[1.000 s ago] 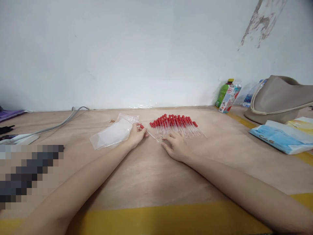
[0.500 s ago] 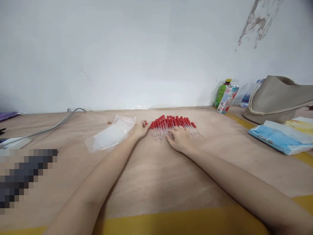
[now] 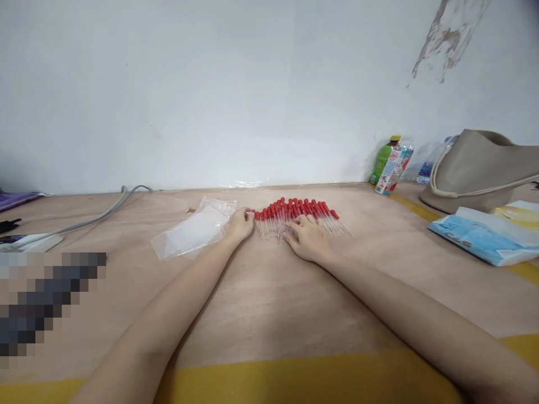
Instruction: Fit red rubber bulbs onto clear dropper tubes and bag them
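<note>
Side by side in a row on the wooden table lie many droppers [image 3: 290,212], with red rubber bulbs toward the wall and thin clear tubes toward me. At the row's left end, my left hand [image 3: 241,224] is closed, its fingertips at the bulb of the outermost dropper [image 3: 253,214]. My right hand [image 3: 309,238] rests palm down over the tubes near the middle, thumb and fingers apart, and covers some of them. Left of my left hand are clear plastic zip bags [image 3: 196,227] with something flat and white under or inside them.
Against the wall at right stand a green bottle [image 3: 381,163] and a clear labelled bottle [image 3: 393,171]. A grey bag [image 3: 475,174] and a blue-white packet [image 3: 484,235] lie further right. Grey cables [image 3: 105,210] cross the left side. Yellow tape [image 3: 295,381] runs along the front.
My left hand has shifted slightly left, and the dropper at its fingertips now lines up with the row's left end. My right hand stays nearly still. The view has moved slightly.
</note>
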The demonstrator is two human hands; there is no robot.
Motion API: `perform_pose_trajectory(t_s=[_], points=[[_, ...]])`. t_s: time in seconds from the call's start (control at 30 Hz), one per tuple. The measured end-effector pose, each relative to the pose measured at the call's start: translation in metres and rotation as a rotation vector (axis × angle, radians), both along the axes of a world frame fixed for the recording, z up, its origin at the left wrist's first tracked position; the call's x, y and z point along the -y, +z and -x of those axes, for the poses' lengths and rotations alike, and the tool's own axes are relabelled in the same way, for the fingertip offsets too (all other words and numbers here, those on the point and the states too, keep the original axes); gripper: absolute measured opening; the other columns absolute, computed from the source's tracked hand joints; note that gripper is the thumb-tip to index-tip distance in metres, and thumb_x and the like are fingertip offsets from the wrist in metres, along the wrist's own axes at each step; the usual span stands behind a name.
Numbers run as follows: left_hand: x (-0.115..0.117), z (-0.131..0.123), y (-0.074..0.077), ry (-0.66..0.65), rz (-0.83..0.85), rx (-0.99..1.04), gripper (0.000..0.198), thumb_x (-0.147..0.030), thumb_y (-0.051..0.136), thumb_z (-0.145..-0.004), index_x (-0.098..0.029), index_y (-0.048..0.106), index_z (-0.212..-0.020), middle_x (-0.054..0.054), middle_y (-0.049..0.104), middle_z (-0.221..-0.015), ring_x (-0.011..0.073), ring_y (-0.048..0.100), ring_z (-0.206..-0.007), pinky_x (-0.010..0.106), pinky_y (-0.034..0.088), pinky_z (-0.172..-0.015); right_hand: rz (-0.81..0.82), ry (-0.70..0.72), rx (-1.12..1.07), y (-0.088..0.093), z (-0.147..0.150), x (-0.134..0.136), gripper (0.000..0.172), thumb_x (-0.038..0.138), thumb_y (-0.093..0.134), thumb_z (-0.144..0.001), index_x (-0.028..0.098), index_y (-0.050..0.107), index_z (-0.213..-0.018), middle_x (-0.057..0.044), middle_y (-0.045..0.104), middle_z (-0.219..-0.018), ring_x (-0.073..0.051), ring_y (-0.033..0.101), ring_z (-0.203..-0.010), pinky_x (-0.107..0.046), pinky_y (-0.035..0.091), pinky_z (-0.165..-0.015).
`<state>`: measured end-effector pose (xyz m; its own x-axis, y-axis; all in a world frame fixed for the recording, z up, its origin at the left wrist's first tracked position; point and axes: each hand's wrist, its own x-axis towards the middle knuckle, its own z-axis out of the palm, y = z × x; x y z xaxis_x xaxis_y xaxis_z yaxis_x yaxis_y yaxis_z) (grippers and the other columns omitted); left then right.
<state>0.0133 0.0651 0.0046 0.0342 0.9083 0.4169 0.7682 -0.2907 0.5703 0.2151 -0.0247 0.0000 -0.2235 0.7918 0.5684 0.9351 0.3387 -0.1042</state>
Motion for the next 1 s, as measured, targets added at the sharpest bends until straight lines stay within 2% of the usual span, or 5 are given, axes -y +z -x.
perform_pose_trajectory(t_s=[0.23,0.33,0.5,0.7,1.0], points=[[0.037,0.008,0.0,-0.123,-0.094,-0.09,0.02,-0.026,0.043,-0.082,-0.016,0.058,-0.093,0.008,0.058,-0.09,0.0204,0.054,-0.087,0.033,0.042,-0.083,-0.017,0.069,-0.041,-0.001,-0.004,0.004,0.029,0.039,0.047,-0.083,0.021,0.063,-0.099,-0.008,0.054,-0.097,-0.023,0.044,-0.092,-0.038,0.031,-0.078],[0.062,0.021,0.003,-0.202,-0.259,-0.285,0.023,-0.025,0.04,-0.083,-0.016,0.06,-0.091,0.01,0.056,-0.093,0.0241,0.049,-0.096,0.037,0.038,-0.088,-0.005,0.132,-0.065,-0.002,-0.007,0.009,0.026,0.035,0.048,-0.082,0.019,0.064,-0.094,-0.009,0.055,-0.096,-0.022,0.045,-0.091,-0.037,0.033,-0.079],[0.08,0.059,0.007,0.092,-0.269,-0.542,0.034,-0.032,0.038,-0.084,-0.016,0.058,-0.106,0.015,0.05,-0.117,0.0318,0.039,-0.113,0.047,0.03,-0.093,0.003,0.189,-0.092,-0.002,-0.012,0.017,0.021,0.03,0.049,-0.081,0.018,0.065,-0.086,-0.009,0.055,-0.091,-0.021,0.045,-0.089,-0.036,0.036,-0.079],[0.065,0.088,0.006,0.408,0.094,-0.657,0.066,-0.048,0.028,-0.083,-0.001,0.036,-0.129,0.025,0.029,-0.137,0.0392,0.017,-0.129,0.054,0.018,-0.1,-0.024,0.19,-0.11,-0.004,-0.014,0.017,0.018,0.029,0.051,-0.079,0.019,0.065,-0.085,-0.008,0.055,-0.09,-0.021,0.046,-0.088,-0.038,0.036,-0.08],[0.055,0.102,0.01,0.28,0.211,-0.666,0.042,-0.031,0.023,-0.085,-0.008,0.055,-0.101,0.021,0.056,-0.107,0.0341,0.05,-0.105,0.046,0.04,-0.082,-0.012,0.207,-0.126,-0.004,-0.013,0.017,0.017,0.028,0.051,-0.079,0.018,0.065,-0.084,-0.009,0.055,-0.09,-0.021,0.046,-0.089,-0.037,0.038,-0.079]])
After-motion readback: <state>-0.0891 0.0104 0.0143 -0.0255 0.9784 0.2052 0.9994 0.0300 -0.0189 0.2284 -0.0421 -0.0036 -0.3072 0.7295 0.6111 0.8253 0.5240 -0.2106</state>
